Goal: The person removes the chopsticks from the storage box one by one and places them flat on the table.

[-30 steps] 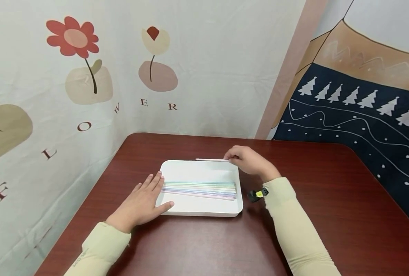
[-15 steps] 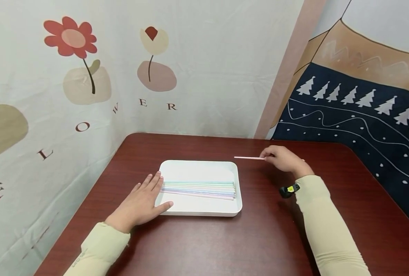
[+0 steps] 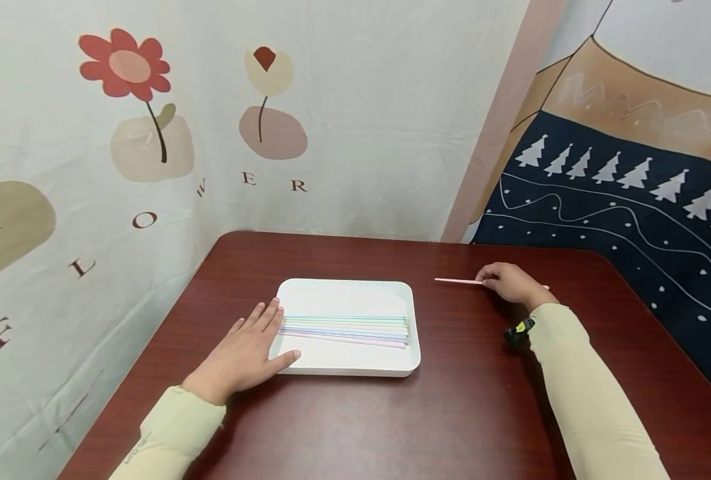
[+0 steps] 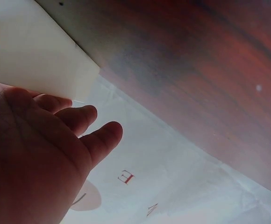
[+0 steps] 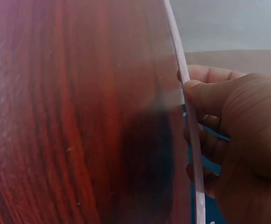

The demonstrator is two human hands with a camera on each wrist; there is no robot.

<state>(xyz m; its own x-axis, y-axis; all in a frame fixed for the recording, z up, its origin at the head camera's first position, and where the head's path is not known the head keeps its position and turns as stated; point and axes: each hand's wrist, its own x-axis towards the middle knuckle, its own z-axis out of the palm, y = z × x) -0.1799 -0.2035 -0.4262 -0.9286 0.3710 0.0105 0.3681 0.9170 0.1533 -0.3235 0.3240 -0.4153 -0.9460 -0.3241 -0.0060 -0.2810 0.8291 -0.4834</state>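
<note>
My right hand (image 3: 511, 284) pinches a thin pink straw (image 3: 456, 281) between thumb and fingertips. It is to the right of the white tray, over the table's far right part. In the right wrist view the straw (image 5: 195, 140) runs lengthwise past the fingers, with the thumb on it. The white tray (image 3: 343, 298) holds several pastel straws (image 3: 355, 332) lying side by side, left to right. My left hand (image 3: 238, 357) rests with fingers spread on the tray's left rim. In the left wrist view its fingers lie against the tray's wall (image 4: 37, 56).
The dark red-brown table (image 3: 355, 427) extends around the tray on all sides. A white cloth wall (image 3: 367, 153) with flower prints stands behind and to the left. On the right hangs a dark blue cloth (image 3: 619, 207) with tree prints.
My right hand has carried the pink straw rightward from the tray's back right corner, then slightly down toward the table. The left hand and the tray have stayed still.
</note>
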